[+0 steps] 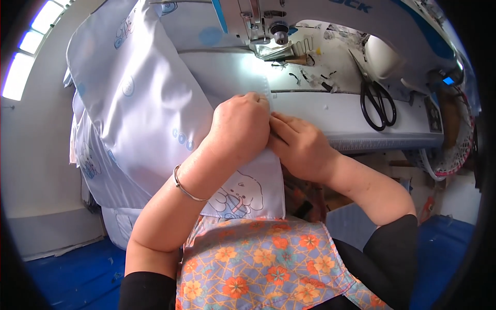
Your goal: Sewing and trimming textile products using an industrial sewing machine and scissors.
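A pale lilac-white fabric [139,98] with a blue cartoon print spreads over the left side of the sewing machine [356,18] and hangs down toward my lap. My left hand [242,124], with a silver bangle on the wrist, is closed on the fabric's right edge, just in front of the lit needle area. Close against it, my right hand [302,147] pinches the same edge. The fingertips of both hands are partly hidden. Below them, a corner of the fabric with an elephant drawing lies against my flowered apron [263,258].
Black-handled scissors [380,103] lie on the machine table [320,111] to the right. Thread scraps and small metal parts [294,51] are scattered behind the needle area. A ruler strip [382,141] runs along the table's front edge. A pink-rimmed mesh basket [454,155] stands far right.
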Action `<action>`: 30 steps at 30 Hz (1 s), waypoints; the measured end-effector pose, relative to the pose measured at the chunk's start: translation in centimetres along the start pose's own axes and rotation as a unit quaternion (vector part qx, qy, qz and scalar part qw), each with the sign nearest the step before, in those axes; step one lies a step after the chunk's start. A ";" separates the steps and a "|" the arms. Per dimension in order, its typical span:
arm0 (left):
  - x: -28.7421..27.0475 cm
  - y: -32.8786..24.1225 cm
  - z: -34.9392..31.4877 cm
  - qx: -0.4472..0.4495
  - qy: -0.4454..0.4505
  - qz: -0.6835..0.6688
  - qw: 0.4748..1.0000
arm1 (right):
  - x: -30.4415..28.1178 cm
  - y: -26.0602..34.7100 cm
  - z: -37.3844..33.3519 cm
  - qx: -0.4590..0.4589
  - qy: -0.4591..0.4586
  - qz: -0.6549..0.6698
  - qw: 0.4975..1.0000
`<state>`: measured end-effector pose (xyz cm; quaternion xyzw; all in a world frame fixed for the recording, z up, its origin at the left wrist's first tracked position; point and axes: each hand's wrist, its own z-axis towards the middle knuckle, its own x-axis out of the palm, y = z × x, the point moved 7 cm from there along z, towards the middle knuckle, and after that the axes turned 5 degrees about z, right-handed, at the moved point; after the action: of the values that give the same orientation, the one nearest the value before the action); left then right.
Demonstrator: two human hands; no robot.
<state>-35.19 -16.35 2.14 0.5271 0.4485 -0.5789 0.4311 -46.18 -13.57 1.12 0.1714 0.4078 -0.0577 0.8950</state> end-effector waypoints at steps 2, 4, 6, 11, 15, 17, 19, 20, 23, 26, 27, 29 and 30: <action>-0.3 0.1 0.4 0.009 -0.025 -0.004 1.000 | 0.1 -0.5 0.4 0.007 -0.001 -0.008 1.000; -0.3 0.3 1.0 0.025 -0.038 0.020 0.999 | 0.2 -1.0 0.8 0.013 0.000 -0.016 1.000; -0.1 0.8 1.9 0.034 -0.034 0.020 0.999 | 0.7 -2.0 1.3 0.037 0.011 0.003 0.999; -0.4 1.5 4.4 0.064 -0.036 0.056 0.996 | 1.4 -3.5 2.6 0.039 0.009 -0.018 0.999; -1.7 1.0 2.3 0.051 -0.091 0.071 0.992 | 1.4 -3.5 2.6 0.067 0.064 0.004 0.996; -2.7 0.3 -2.7 0.076 -0.204 0.104 0.970 | 0.8 -1.8 2.0 0.031 0.086 0.003 0.996; -2.0 2.0 -8.1 0.018 -0.242 0.106 0.964 | 0.5 -0.1 1.5 -0.003 0.104 0.004 0.995; -0.7 3.5 -10.2 0.004 -0.224 0.118 0.967 | 0.6 0.7 1.2 -0.013 0.122 0.008 0.992; 1.5 11.5 -14.7 -0.113 -0.238 0.098 0.960 | 1.7 1.7 1.4 -0.010 0.125 0.003 0.992; 1.4 16.3 -14.3 -0.039 -0.236 0.097 0.966 | 3.4 2.1 2.1 0.027 0.083 -0.011 0.996; 0.8 17.2 -13.3 -0.021 -0.216 0.103 0.971 | 4.0 2.4 2.3 0.035 0.071 -0.010 0.997; -2.3 18.3 -10.8 -0.015 -0.197 0.098 0.975 | 4.7 2.9 2.5 0.052 0.048 -0.018 0.997; -3.8 18.2 -10.0 -0.047 -0.156 0.130 0.978 | 4.9 3.0 2.6 0.065 0.036 -0.019 0.997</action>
<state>-14.99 -10.62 4.33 0.4631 0.3297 -0.5718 0.5915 -40.39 -11.51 -0.20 0.2237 0.4385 -0.0945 0.8653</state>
